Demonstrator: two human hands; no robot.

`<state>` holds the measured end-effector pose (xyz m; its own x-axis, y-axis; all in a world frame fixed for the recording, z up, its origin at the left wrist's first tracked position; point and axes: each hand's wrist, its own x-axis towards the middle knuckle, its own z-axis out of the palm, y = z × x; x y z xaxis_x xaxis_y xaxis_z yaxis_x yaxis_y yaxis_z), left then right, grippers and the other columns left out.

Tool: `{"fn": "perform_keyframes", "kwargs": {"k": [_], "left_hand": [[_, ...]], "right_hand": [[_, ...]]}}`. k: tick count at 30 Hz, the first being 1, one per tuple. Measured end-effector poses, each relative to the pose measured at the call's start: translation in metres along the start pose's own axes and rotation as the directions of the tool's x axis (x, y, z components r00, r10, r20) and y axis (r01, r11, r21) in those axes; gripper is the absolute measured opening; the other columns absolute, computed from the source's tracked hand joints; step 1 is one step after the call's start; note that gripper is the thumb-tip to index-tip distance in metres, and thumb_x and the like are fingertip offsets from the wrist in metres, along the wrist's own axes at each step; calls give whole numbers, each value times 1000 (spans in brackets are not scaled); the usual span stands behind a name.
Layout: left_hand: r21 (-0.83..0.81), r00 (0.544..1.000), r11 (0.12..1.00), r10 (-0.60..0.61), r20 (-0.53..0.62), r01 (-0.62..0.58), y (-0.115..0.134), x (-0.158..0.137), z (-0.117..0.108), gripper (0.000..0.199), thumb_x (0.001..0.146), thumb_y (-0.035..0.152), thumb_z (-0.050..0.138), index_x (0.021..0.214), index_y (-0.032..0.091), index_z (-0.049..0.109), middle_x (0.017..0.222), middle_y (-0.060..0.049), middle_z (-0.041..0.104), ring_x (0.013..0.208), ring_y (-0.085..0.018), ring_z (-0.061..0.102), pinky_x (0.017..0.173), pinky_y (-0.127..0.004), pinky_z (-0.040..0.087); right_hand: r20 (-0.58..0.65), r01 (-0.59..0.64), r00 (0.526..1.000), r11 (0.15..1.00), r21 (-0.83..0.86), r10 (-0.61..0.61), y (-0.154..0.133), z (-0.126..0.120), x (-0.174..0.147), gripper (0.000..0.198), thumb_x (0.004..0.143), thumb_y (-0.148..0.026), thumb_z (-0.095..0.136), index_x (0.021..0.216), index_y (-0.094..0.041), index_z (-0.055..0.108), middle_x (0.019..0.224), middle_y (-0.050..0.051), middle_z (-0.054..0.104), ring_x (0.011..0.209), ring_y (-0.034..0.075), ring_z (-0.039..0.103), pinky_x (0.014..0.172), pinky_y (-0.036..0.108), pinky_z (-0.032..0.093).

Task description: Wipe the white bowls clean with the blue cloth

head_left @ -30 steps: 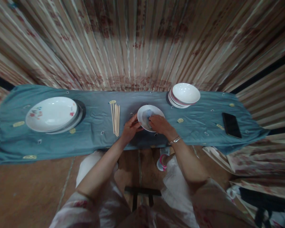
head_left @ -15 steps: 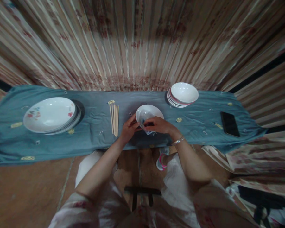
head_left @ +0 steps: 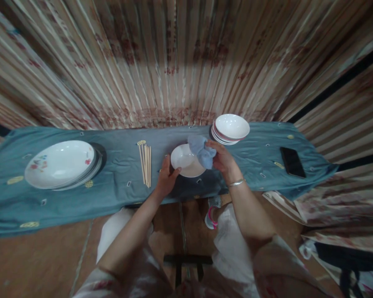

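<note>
A white bowl [head_left: 186, 163] is in front of me at the middle of the cloth-covered table, its inside facing up. My left hand [head_left: 168, 176] grips its left rim, thumb on the inner edge and fingers along the outside. My right hand [head_left: 222, 157] is closed on a crumpled light-blue cloth [head_left: 203, 152], which it holds over the right side of the bowl. The cloth hides part of the bowl's right rim. Whether the cloth touches the bowl I cannot tell.
Left on the table stands a stack of floral plates [head_left: 60, 165]. Several wooden chopsticks [head_left: 147, 165] lie beside the bowl. Behind my right hand is a stack of bowls [head_left: 231, 127]. A black phone [head_left: 292, 161] lies at the right. A pleated curtain [head_left: 174, 62] hangs behind.
My right hand has lifted the cloth out of the bowl, up and to the right. My left hand still holds the bowl, its thumb now over the rim. The view has shifted slightly.
</note>
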<state>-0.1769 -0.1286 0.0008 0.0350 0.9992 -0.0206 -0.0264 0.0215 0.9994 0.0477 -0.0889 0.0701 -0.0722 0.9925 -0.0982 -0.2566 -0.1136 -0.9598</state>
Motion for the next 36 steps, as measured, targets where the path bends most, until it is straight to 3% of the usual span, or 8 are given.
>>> {"fn": "perform_keyframes", "kwargs": {"k": [4, 7, 11, 16, 21, 28, 31, 36], "left_hand": [[421, 906, 802, 369, 208, -423, 6, -11, 3, 65, 81, 37, 80, 141, 20, 60, 162, -18, 45, 159, -37, 25, 130, -59, 11], [557, 803, 583, 365, 471, -592, 6, -18, 13, 41, 85, 27, 75, 126, 24, 70, 139, -15, 68, 149, -37, 44, 126, -71, 1], [656, 791, 442, 319, 523, -612, 5, -18, 22, 27, 96, 14, 55, 111, 24, 75, 113, -9, 79, 127, -28, 65, 128, -68, 4], [614, 809, 527, 379, 449, -588, 5, -9, 20, 23, 97, 17, 55, 99, 24, 77, 101, -7, 81, 104, -24, 72, 129, -63, 6], [476, 923, 793, 352, 153, -381, 11, 7, 11, 12, 86, 20, 68, 86, 25, 78, 95, -4, 81, 97, -25, 73, 128, -57, 19], [-184, 990, 982, 15, -142, -42, 32, 14, -3, 29, 66, 42, 87, 82, 19, 81, 76, -3, 78, 75, -21, 71, 80, -33, 54], [-399, 990, 917, -62, -126, 6, 38, 12, -1, 38, 57, 43, 93, 83, 18, 81, 75, -3, 79, 74, -20, 72, 76, -30, 55], [-535, 994, 843, -95, -62, 47, 44, 9, 1, 36, 55, 36, 94, 82, 18, 81, 81, -5, 80, 83, -22, 75, 81, -31, 56]], "right_hand": [[-71, -16, 997, 991, 131, 26, -2, -2, 3, 24, 67, -40, 80, 76, -25, 63, 74, 0, 72, 79, 20, 70, 73, 30, 57], [-116, 8, 993, 972, 235, 20, -2, -4, 5, 22, 64, -34, 82, 73, -24, 63, 67, -2, 69, 69, 17, 67, 64, 27, 56], [-133, 75, 991, 939, 337, -31, -2, -6, 7, 18, 64, -28, 81, 74, -24, 66, 61, -5, 67, 64, 15, 67, 60, 25, 57], [-187, 110, 981, 932, 346, -46, -5, -8, 10, 17, 65, -26, 76, 81, -24, 70, 66, -3, 70, 72, 18, 71, 64, 27, 58], [-280, 147, 958, 938, 313, -57, -5, -8, 13, 37, 61, -26, 78, 97, -23, 74, 73, -5, 73, 61, 11, 64, 59, 23, 52], [-342, 351, 864, 929, -115, -368, 5, 18, 0, 34, 73, -34, 79, 105, -22, 75, 75, -4, 68, 69, 14, 61, 67, 27, 52], [-135, 447, 827, 784, -430, -546, 12, 44, -16, 38, 91, -39, 66, 124, -23, 69, 92, 3, 72, 81, 18, 66, 77, 34, 56], [259, 548, 683, 244, -800, -682, 33, 76, -25, 35, 100, -34, 52, 128, -18, 66, 143, 19, 59, 129, 31, 58, 113, 53, 46]]}}
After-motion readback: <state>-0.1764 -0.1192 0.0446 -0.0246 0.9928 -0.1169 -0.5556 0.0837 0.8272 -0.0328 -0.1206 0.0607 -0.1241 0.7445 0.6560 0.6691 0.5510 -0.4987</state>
